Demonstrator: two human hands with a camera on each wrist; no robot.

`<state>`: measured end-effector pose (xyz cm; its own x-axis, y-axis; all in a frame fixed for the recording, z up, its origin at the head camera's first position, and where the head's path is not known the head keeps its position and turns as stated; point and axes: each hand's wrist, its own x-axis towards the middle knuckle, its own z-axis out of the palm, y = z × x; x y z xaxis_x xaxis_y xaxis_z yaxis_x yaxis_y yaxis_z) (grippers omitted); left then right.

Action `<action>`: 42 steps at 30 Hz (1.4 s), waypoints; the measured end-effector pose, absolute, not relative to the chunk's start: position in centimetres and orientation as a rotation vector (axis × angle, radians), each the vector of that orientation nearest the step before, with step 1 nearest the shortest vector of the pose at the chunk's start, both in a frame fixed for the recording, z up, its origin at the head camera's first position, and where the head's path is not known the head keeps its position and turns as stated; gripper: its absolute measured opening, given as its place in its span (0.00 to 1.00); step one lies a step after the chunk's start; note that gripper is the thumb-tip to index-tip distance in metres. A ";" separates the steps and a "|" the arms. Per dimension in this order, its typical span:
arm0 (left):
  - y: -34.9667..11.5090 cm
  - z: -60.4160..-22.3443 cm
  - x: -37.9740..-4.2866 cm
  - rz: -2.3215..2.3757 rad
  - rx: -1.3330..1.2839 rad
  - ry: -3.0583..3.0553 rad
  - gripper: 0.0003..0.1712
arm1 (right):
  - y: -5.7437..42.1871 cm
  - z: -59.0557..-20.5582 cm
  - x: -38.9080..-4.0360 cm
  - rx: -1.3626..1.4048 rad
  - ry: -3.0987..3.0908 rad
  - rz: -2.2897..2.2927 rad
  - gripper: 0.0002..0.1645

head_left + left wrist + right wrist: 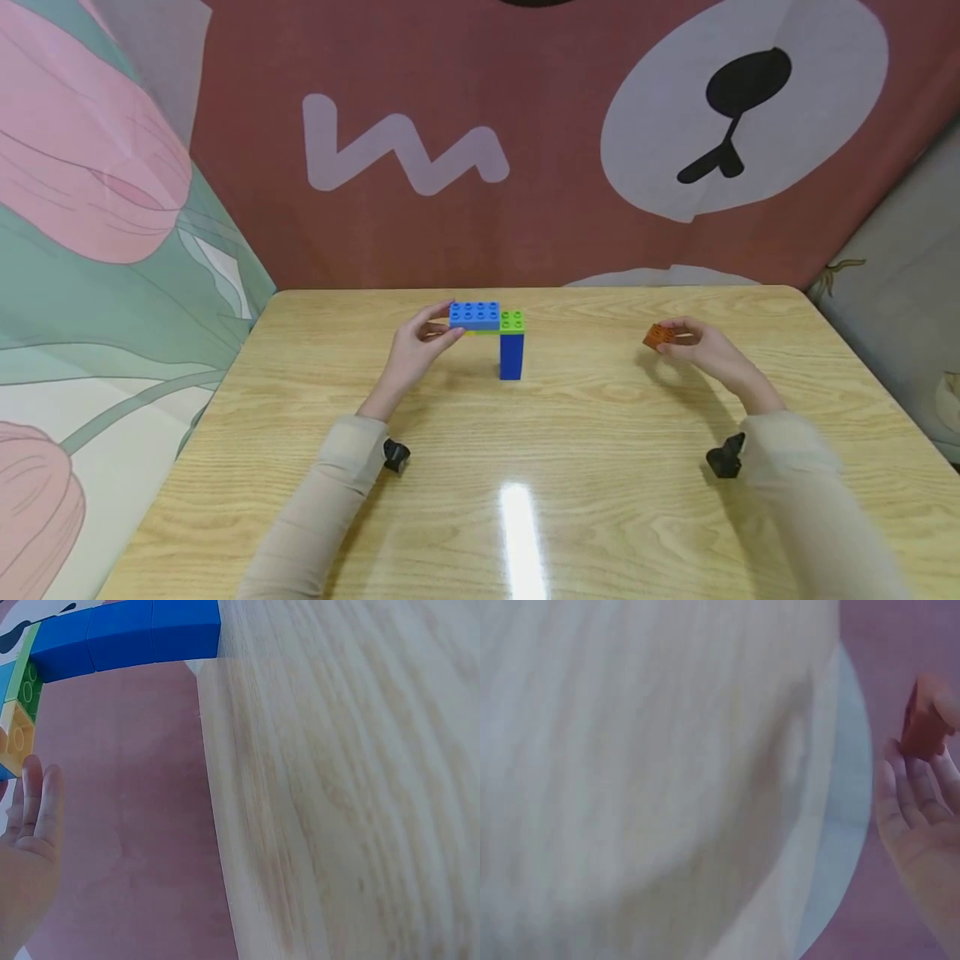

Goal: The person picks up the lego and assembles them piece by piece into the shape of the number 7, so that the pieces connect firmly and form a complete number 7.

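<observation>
My left hand (417, 343) grips a light blue toy building brick (474, 316) by its left end, fingers behind and thumb in front. That brick sits at the top of a small structure, level beside the bare studs of a green brick (512, 321). Below the green brick stands a column of dark blue bricks (512, 357), upright on the table. In the left wrist view, a yellow brick (18, 740) shows under the light blue one, next to the green. Off to the right, my right hand (693, 343) pinches a small orange brick (658, 337), held tilted above the table.
The wood-grain table (600, 467) ends at a back edge just behind the structure. A printed cloth (555, 208) hangs beyond it. Black wrist cameras (725, 458) stick out at both sleeves. A bright light reflection (517, 533) lies near the front.
</observation>
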<state>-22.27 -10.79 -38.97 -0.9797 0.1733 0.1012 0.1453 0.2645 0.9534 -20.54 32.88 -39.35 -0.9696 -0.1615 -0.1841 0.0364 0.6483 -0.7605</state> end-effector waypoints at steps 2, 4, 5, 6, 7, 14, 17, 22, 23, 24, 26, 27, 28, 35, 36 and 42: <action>-10.8 -38.9 -22.2 1.869 0.309 2.475 0.30 | 31.9 -38.8 -20.8 -0.103 2.643 -1.256 0.37; -10.8 -38.9 -22.2 1.868 0.311 2.476 0.30 | 30.8 -38.2 -21.1 -0.113 2.664 -1.278 0.36; -10.8 -38.9 -22.2 1.866 0.315 2.480 0.30 | 30.3 -37.9 -21.3 -0.121 2.671 -1.292 0.35; -10.8 -38.9 -22.2 1.863 0.318 2.486 0.29 | 29.7 -37.7 -21.4 -0.130 2.679 -1.306 0.35; -10.8 -39.0 -22.2 1.862 0.324 2.491 0.29 | 29.1 -37.4 -21.5 -0.139 2.687 -1.321 0.35; -10.7 -39.1 -22.3 1.878 0.352 2.502 0.28 | 24.9 -36.3 -22.1 -0.241 2.670 -1.494 0.35; -10.7 -39.1 -22.3 1.882 0.349 2.497 0.28 | 23.0 -35.9 -22.1 -0.280 2.650 -1.544 0.34; -10.7 -38.9 -22.2 1.872 0.314 2.479 0.29 | 20.2 -35.4 -22.0 -0.336 2.652 -1.567 0.30; -10.7 -38.7 -22.2 1.870 0.305 2.474 0.29 | 19.7 -35.4 -22.0 -0.349 2.650 -1.568 0.30; -10.7 -38.5 -22.1 1.865 0.297 2.473 0.29 | 19.2 -35.4 -22.0 -0.365 2.644 -1.573 0.29; -10.6 -37.9 -21.7 1.854 0.293 2.478 0.29 | 18.5 -35.4 -22.1 -0.396 2.633 -1.584 0.29; -10.5 -37.6 -21.5 1.849 0.294 2.480 0.29 | 18.1 -35.4 -22.1 -0.407 2.622 -1.596 0.28; -10.5 -37.3 -21.3 1.843 0.298 2.485 0.29 | 17.8 -35.4 -22.0 -0.415 2.612 -1.609 0.28; -10.5 -37.1 -21.0 1.851 0.325 2.478 0.28 | 15.9 -35.6 -21.9 -0.464 2.558 -1.662 0.27; -10.5 -37.4 -21.3 1.855 0.325 2.473 0.28 | 15.7 -35.6 -21.9 -0.461 2.547 -1.670 0.27; -10.7 -38.9 -22.4 1.852 0.333 2.484 0.29 | 14.8 -35.4 -21.7 -0.458 2.521 -1.688 0.27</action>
